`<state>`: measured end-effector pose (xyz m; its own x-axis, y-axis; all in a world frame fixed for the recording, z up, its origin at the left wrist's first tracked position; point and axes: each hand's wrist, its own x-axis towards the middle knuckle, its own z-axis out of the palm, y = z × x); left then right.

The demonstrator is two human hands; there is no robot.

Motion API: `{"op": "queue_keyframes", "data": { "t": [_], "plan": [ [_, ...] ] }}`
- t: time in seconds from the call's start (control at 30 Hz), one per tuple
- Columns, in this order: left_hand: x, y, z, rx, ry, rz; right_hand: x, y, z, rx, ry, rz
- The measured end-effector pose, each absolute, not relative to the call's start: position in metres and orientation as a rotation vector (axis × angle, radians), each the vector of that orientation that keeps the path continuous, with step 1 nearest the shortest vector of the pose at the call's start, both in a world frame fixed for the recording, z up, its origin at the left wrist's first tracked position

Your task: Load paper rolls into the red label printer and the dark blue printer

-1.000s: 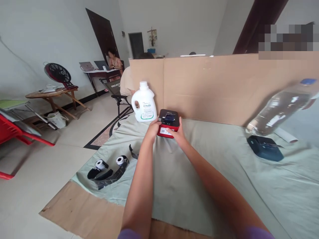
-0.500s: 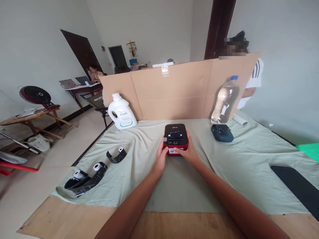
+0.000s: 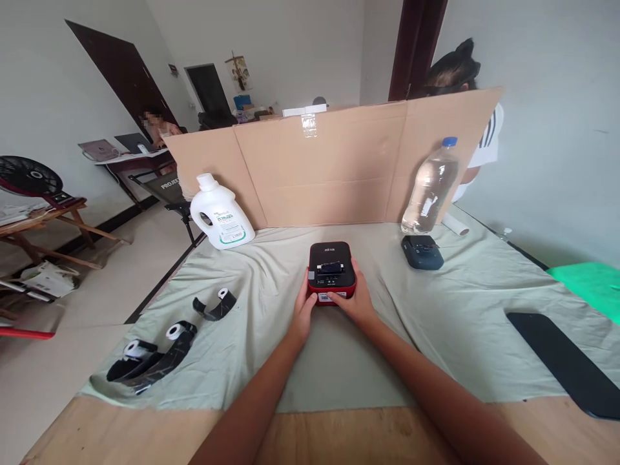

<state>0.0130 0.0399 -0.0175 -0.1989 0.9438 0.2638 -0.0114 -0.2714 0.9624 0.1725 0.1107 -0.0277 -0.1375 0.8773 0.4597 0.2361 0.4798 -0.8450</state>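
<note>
A small red and black label printer [image 3: 330,266] sits on the pale green cloth [image 3: 436,323] near the middle of the table. My left hand [image 3: 303,308] grips its left side with curled fingers. My right hand [image 3: 357,301] wraps its right side and front edge, with the thumb over the white sticker on the front. Both forearms reach in from the bottom of the view.
A white detergent jug [image 3: 219,214] and a clear water bottle [image 3: 431,188] stand against a cardboard screen [image 3: 329,168]. A dark blue printer [image 3: 422,251] lies under the bottle. Black-wrapped rolls [image 3: 155,349] lie left, a black slab [image 3: 564,361] right. A person stands behind the screen.
The view has swung right and settled. Both hands have drawn the printer from beside the jug toward me, into the middle of the cloth, and still grip it.
</note>
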Motion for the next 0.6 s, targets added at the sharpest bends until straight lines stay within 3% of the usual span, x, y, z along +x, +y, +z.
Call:
{"op": "queue_keyframes", "data": {
  "t": [0.6],
  "plan": [
    [0.0118,0.0347,-0.0126,1.252,1.19,1.493,0.175,0.1087,-0.0311,-0.987,-1.671,0.709]
  ]
}}
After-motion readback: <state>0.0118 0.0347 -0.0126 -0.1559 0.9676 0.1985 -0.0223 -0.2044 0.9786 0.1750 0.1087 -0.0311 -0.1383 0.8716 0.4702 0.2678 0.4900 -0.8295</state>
